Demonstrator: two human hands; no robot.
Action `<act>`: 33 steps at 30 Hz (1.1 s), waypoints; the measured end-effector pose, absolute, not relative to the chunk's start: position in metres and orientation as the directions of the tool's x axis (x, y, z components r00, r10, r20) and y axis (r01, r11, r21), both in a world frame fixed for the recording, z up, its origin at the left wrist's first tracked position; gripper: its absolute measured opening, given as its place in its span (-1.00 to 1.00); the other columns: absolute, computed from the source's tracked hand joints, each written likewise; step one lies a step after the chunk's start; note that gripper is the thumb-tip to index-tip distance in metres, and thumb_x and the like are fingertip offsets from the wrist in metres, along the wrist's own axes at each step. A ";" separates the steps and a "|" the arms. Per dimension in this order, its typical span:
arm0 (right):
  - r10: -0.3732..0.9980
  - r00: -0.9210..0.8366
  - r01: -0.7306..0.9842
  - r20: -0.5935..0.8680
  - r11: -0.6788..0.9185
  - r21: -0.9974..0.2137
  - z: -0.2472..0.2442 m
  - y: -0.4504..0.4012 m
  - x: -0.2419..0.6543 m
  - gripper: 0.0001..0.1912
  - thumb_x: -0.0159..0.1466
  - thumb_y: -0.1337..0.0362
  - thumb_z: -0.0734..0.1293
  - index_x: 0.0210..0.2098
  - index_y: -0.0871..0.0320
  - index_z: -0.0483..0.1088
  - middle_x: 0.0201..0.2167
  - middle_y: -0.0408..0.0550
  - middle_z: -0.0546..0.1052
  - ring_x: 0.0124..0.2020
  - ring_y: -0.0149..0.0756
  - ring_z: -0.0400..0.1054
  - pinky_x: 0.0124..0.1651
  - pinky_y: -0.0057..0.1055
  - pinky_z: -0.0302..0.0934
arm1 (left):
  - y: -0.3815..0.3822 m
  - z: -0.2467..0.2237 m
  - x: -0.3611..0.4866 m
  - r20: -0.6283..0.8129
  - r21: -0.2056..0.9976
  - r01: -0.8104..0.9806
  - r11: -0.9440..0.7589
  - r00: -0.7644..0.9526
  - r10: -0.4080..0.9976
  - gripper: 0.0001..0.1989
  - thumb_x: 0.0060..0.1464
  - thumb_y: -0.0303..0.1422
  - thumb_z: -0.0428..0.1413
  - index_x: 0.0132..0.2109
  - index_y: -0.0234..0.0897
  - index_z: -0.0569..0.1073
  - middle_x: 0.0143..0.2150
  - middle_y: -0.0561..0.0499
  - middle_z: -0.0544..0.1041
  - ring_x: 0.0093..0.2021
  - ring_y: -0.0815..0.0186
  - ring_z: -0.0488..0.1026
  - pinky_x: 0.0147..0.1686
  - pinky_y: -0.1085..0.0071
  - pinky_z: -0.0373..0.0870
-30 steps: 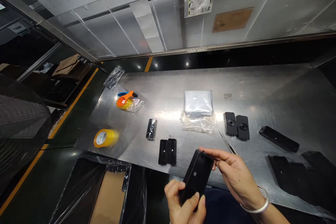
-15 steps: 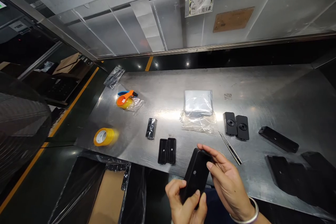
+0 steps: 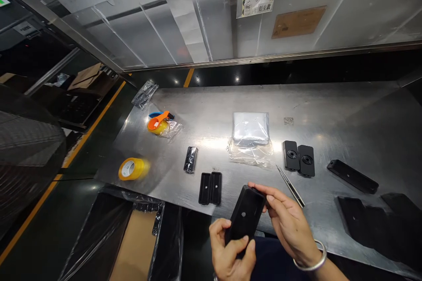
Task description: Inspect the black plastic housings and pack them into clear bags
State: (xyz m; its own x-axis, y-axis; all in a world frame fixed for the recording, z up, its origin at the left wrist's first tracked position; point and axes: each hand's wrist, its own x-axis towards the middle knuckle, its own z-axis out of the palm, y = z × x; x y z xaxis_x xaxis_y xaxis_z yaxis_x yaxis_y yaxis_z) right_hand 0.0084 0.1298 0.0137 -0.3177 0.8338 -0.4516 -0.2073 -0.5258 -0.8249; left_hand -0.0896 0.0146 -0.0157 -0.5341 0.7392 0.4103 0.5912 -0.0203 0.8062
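Though it's tilted, the case (image 3: 248, 216) looks black.

case (image 3: 244, 217) in grip | tweezers (image 3: 294, 192) on table (image 3: 204, 101), beyond grip, rightward | paired shells (image 3: 215, 191) near left | tape roll (image 3: 131, 169) farther left | plastic bags (image 3: 251, 127) straight beyond

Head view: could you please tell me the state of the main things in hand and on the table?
Black case, tilted, hollow side showing
Left hand, gripping the case's lower end
Right hand, at the case's upper end
Tweezers, lying unheld
Small black trays, side by side, hollow sides up
Black blocks, lying side by side
Clear plastic pack, lying flat
Orange tape dispenser, unheld
Yellow tape roll, unheld
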 end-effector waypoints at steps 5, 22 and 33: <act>0.753 -0.448 0.022 -0.483 -0.531 -0.847 0.007 0.147 0.021 -0.61 0.18 0.06 0.28 -0.08 0.13 0.45 -0.36 -0.03 0.53 -0.44 -0.33 0.33 -0.46 -0.44 0.25 | 0.016 -0.037 -0.106 0.323 0.805 0.593 -0.026 -0.400 0.858 -0.93 -0.02 -0.50 0.11 -0.37 -0.28 0.49 -0.03 -0.13 0.25 -0.04 0.16 0.33 -0.15 0.18 0.45; 0.651 -0.398 0.195 -0.646 -0.628 -0.753 -0.040 0.119 0.045 -0.66 0.18 0.09 0.29 -0.11 0.11 0.41 -0.51 -0.15 0.46 -0.43 -0.30 0.35 -0.41 -0.43 0.25 | 0.033 -0.075 -0.144 0.215 0.921 0.376 -0.103 -0.270 0.938 -0.67 0.05 -0.47 0.08 0.00 -0.29 0.32 0.14 -0.25 0.24 0.14 0.05 0.25 0.04 0.01 0.33; 0.800 -0.235 0.383 -0.552 -0.445 -0.809 -0.105 0.085 0.034 -0.63 0.28 0.04 0.12 -0.01 0.07 0.25 -0.18 -0.02 0.52 -0.19 -0.24 0.42 -0.11 -0.32 0.32 | 0.053 -0.123 -0.149 -0.096 0.973 0.194 0.127 -0.160 0.982 -0.63 0.11 -0.50 -0.03 0.07 -0.18 0.30 0.22 -0.14 0.19 0.22 0.12 0.14 0.16 0.07 0.17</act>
